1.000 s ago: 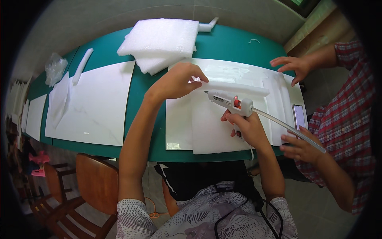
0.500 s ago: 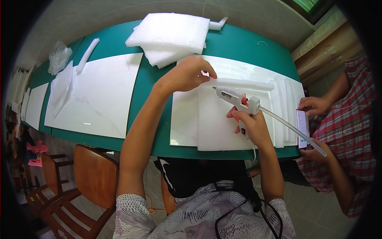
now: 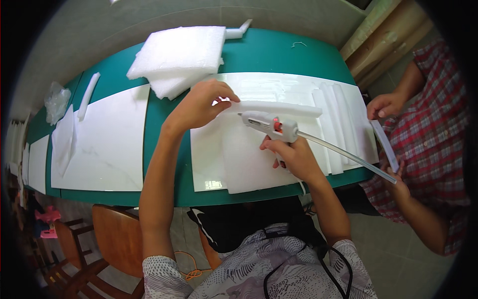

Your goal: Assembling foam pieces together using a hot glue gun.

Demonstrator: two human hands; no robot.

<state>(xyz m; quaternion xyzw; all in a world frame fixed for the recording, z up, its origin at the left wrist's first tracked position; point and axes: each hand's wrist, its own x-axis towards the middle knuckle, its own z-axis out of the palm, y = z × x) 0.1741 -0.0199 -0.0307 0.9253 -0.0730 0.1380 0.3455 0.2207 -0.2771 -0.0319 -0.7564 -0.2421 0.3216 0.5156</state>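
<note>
My left hand (image 3: 201, 105) pinches the left end of a long white foam strip (image 3: 284, 107), thumb and forefinger at its tip. My right hand (image 3: 294, 155) is wrapped round the handle of a white hot glue gun (image 3: 261, 121). Its nozzle points left, close to the strip near my left fingertips; I cannot tell if it touches. A long clear glue stick (image 3: 343, 158) juts from the gun's rear toward the right. Below the gun lies a white foam sheet (image 3: 244, 167) on a glossy white panel (image 3: 205, 169). More foam strips (image 3: 343, 124) lie side by side at the panel's right.
Stacked thick foam blocks (image 3: 179, 52) lie at the back of the green table (image 3: 279, 50). To the left are another white panel (image 3: 112, 144), a loose foam strip (image 3: 88, 94) and a clear plastic bag (image 3: 57, 102). On the right, a person in a plaid shirt (image 3: 423, 149) holds a phone (image 3: 386, 144).
The whole view has shifted, so the table sits farther left. My hands, the glue gun and the strip keep nearly the same places relative to each other. The other person's phone has tilted.
</note>
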